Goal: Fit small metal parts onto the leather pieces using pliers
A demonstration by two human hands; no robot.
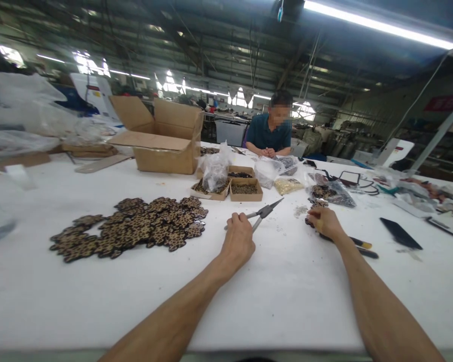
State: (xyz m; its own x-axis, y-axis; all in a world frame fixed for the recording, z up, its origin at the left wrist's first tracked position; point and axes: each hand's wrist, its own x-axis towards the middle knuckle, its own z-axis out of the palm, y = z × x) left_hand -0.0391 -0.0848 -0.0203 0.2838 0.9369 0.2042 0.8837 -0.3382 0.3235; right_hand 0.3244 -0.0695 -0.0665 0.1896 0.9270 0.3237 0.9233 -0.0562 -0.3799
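My left hand (239, 239) is closed around the handles of long-nose pliers (265, 211), whose jaws point up and to the right over the white table. My right hand (326, 223) pinches the edge of a small leopard-print patch (308, 221), mostly hidden by the fingers. Just beyond those fingers lies another leopard-print patch (318, 203). A tool with black and yellow handles (360, 243) rests partly under my right wrist. Left of my left hand spreads a heap of leopard-print patches (139, 226) with dark scalloped edges. Tiny clear bits (300, 211) are scattered between the hands.
An open cardboard box (166, 158) stands behind the heap. Small boxes of tiny metallic pieces (245, 189) and plastic bags (289, 185) sit mid-table. A dark phone-like slab (400, 233) lies at right. Across the table a person (270, 131) leans on the edge.
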